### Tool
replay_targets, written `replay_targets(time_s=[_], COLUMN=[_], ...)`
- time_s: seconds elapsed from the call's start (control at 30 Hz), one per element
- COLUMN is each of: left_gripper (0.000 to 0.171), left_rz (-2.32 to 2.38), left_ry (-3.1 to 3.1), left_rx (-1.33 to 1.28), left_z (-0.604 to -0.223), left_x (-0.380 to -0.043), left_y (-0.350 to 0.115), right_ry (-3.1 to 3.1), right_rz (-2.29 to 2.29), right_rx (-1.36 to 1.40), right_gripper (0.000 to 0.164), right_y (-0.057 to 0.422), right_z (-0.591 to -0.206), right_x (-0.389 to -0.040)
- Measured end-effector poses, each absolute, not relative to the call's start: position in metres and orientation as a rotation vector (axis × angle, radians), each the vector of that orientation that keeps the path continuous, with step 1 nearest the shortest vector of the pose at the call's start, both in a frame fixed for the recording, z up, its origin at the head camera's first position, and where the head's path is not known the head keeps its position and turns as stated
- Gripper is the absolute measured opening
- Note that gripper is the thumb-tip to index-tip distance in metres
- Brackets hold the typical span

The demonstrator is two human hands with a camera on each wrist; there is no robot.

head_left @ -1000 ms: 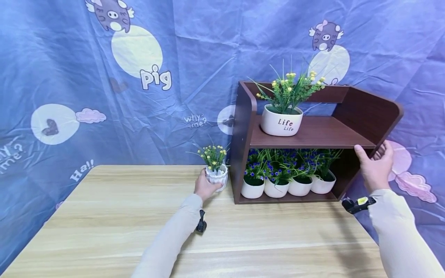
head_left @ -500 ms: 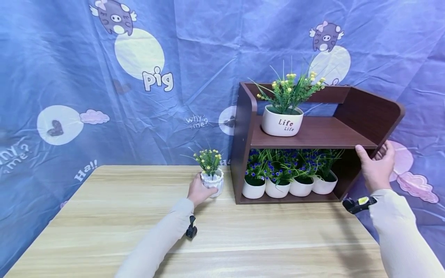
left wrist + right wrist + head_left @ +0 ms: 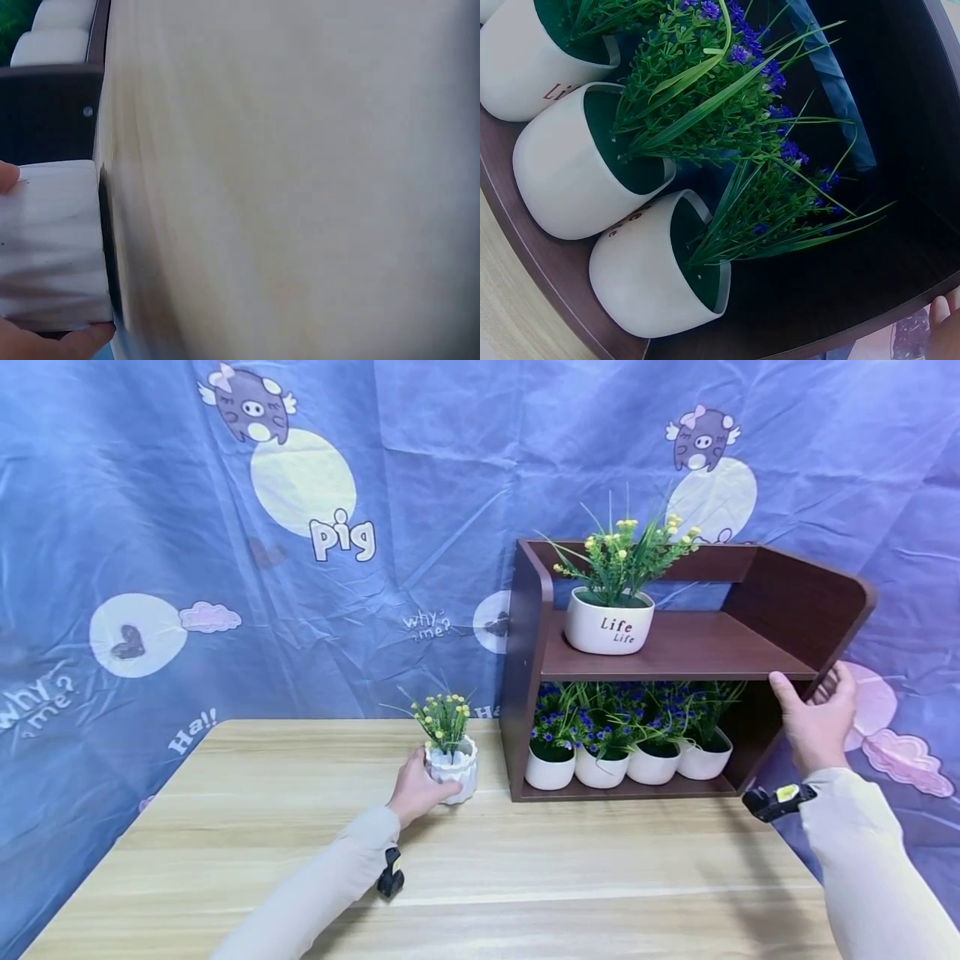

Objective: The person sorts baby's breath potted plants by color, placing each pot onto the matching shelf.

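My left hand (image 3: pixel 422 787) grips a small white fluted flowerpot (image 3: pixel 459 772) with yellow flowers, left of the brown shelf (image 3: pixel 525 693). In the left wrist view the pot (image 3: pixel 52 244) lies between thumb and fingers, a narrow dark gap or shadow along its base beside the table. With my right hand (image 3: pixel 821 718) I hold the shelf's right side panel, thumb on the front edge and fingers behind. On the upper board stands a white oval pot (image 3: pixel 609 625) lettered "Life", with yellow flowers. Several white pots (image 3: pixel 550 772) with blue-purple flowers fill the lower compartment in a row.
A light wood table (image 3: pixel 247 827) carries the shelf at its right end. Behind it hangs a blue cloth (image 3: pixel 420 510) printed with pigs and clouds. The upper board (image 3: pixel 720 639) shows bare wood right of the "Life" pot.
My left hand has carried the small fluted pot leftward and toward me, away from the shelf's left side. The right hand keeps its hold on the shelf.
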State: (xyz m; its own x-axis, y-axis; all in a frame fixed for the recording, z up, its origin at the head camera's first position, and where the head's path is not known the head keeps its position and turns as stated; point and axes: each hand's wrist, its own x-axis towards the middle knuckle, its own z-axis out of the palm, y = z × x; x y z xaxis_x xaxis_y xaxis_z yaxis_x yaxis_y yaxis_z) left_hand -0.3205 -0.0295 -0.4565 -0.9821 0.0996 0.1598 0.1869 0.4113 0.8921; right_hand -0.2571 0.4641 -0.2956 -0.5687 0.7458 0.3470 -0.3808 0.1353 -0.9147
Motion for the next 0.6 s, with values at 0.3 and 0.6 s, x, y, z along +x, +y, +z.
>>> replay_targets(time_s=[0.3, 0.6], left_gripper=[0.077, 0.093], left_rz=[-1.56, -1.499], left_ry=[-2.63, -2.642], left_rx=[-0.437, -0.639], left_z=[-0.453, -0.444], left_x=[-0.296, -0.272], left_y=[-0.036, -0.037], right_ry=[-1.52, -1.547], right_rz=[1.579, 1.556], right_rx=[-0.394, -0.404], right_gripper=[0.068, 0.068], right_y=[0.467, 0.467], right_z=[-0.297, -0.297], right_x=[-0.257, -0.259])
